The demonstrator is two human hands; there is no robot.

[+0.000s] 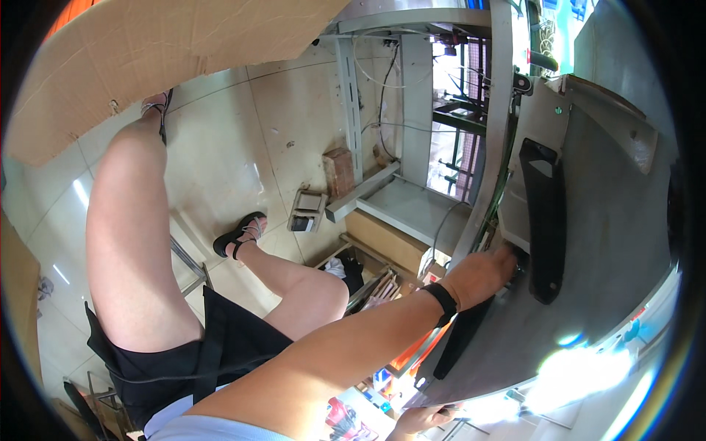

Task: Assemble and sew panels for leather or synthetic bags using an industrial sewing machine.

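My left hand (482,273) reaches up to a grey metal machine panel (610,220), fingers closed round a small dark part beside a long black bracket (544,220); what it grips is mostly hidden by the fingers. A second black strip (457,342) lies on the panel below my wrist, which wears a black band. At the bottom, under the panel's lower edge, my right hand (418,420) has curled fingers on something small that I cannot make out, partly lost in glare. A metal frame post (489,81) with cables stands behind the panel.
My bare legs (136,220) in sandals extend over the tiled floor (220,125). A cardboard sheet (176,37) hangs top left. A brick-like block (338,173), a small metal box (306,211), a grey shelf (412,209) and an open box of odds and ends (353,257) sit beside my knee.
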